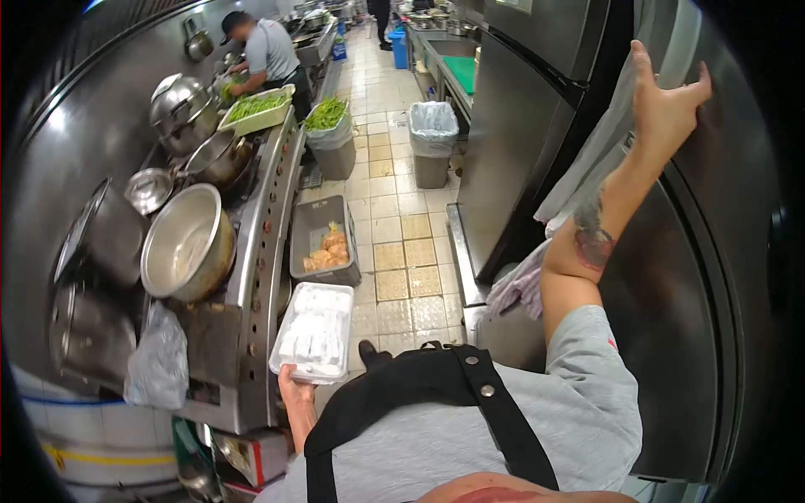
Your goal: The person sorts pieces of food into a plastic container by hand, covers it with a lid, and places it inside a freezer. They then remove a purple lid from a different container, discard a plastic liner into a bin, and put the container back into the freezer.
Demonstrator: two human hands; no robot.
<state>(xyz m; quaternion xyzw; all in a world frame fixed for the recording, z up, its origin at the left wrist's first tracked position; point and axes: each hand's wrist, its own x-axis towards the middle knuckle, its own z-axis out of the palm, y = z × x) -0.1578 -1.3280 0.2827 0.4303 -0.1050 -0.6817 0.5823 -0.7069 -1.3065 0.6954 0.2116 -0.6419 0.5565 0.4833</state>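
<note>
My left hand [299,394] grips the near end of a clear plastic container [312,331] and carries it low in front of me. White pieces show through its lid, their kind blurred by glare. Out to the upper right stretches my right hand [668,113], fingers spread, at the pale upright handle [682,46] of a dark metal fridge door [750,210]. Some of its fingers are hidden. A whitish cloth [584,172] hangs beside my right forearm.
On the left, a stove counter [258,251] bears a large pot [189,243] and a plastic bag [161,356]. A grey crate [331,222] with orange-brown food and a lined bin [432,147] stand on the floor. Further off, a person [264,54] works beside green vegetables [258,106].
</note>
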